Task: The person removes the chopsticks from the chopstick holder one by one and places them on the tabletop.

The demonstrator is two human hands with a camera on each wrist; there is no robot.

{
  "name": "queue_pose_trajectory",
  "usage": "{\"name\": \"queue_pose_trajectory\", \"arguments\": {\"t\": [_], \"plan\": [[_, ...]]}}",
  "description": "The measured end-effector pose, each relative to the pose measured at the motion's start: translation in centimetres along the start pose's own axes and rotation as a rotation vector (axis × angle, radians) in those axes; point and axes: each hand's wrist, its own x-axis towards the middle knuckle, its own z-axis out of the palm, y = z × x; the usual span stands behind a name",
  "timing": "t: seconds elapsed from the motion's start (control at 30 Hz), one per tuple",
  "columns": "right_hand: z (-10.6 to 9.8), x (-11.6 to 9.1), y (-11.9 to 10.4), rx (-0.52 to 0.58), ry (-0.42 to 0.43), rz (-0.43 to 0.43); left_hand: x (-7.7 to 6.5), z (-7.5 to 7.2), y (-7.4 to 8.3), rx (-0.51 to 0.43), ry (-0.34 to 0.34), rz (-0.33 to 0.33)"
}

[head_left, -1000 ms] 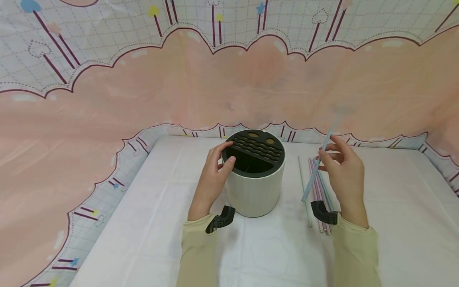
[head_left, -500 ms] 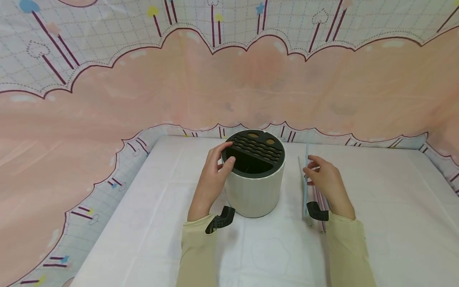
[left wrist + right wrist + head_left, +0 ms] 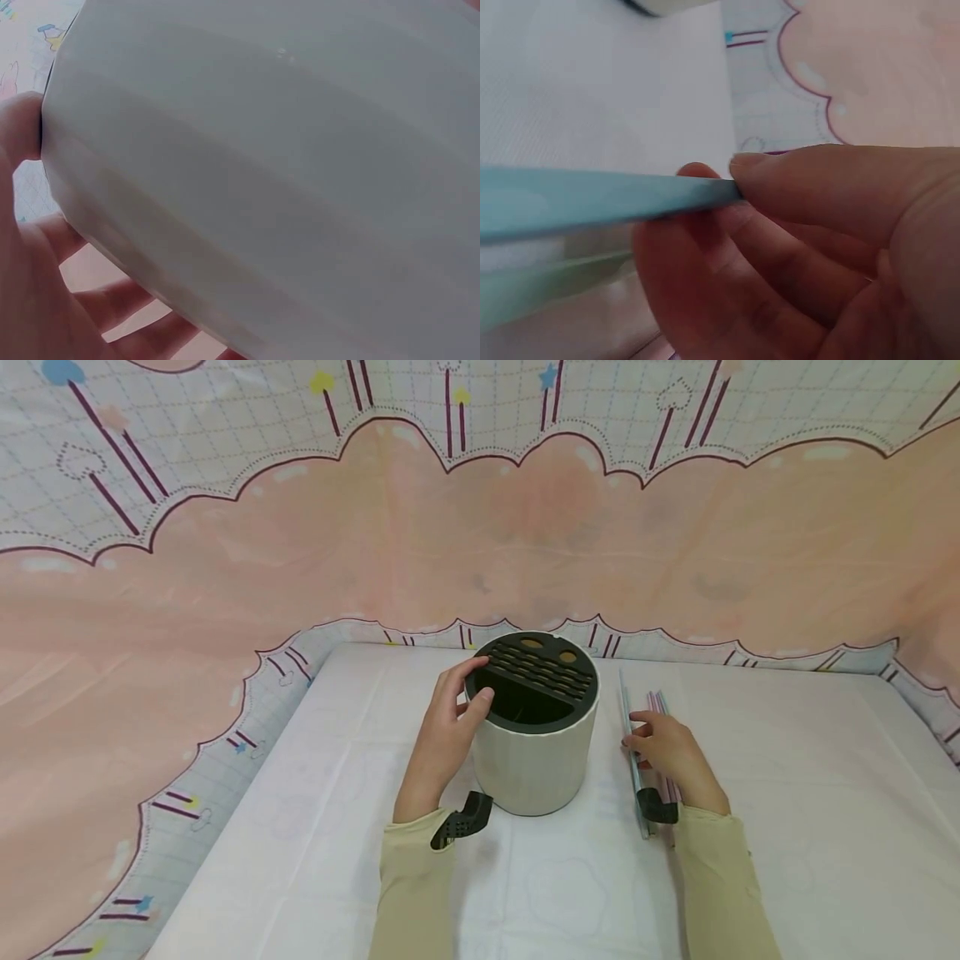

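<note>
A round white utensil holder (image 3: 532, 772) with a slotted black top stands upright on the table. My left hand (image 3: 433, 752) grips its left side at the rim, thumb near the large opening; in the left wrist view the fingers (image 3: 124, 304) lie against the white wall (image 3: 262, 172). To the right of the holder, my right hand (image 3: 675, 760) pinches a thin light-blue straw (image 3: 577, 199) between thumb and fingers, low over the table. Under it in the right wrist view shows a pale green straw (image 3: 547, 292). Several pinkish straws (image 3: 655, 700) lie beside it, partly hidden by the hand.
White cloth covers the table (image 3: 315, 860). A patterned peach and white curtain (image 3: 300, 560) hangs behind the back edge and along the left side. A black wrist mount (image 3: 658, 807) sits just above the straws.
My right hand has moved left and down with the blue straw, from a raised tilt to nearly parallel beside the pale green straw. The left hand and the utensil holder stay put.
</note>
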Motion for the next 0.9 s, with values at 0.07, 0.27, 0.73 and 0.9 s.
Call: {"name": "queue_pose_trajectory", "arguments": {"t": [0.07, 0.27, 0.73, 0.9], "plan": [[0.1, 0.0, 0.3, -0.011, -0.005, 0.013, 0.0, 0.0, -0.2, 0.000, 0.002, 0.007], [0.2, -0.1, 0.9, -0.079, 0.027, 0.029, -0.2, -0.1, 0.1, 0.003, 0.005, -0.013], [-0.1, -0.4, 0.8, -0.237, 0.108, 0.027, -0.6, -0.4, 2.2, -0.017, 0.015, -0.045], [0.1, -0.5, 0.6, -0.248, 0.133, -0.005, -0.1, -0.4, 0.6, -0.013, 0.042, -0.053]]}}
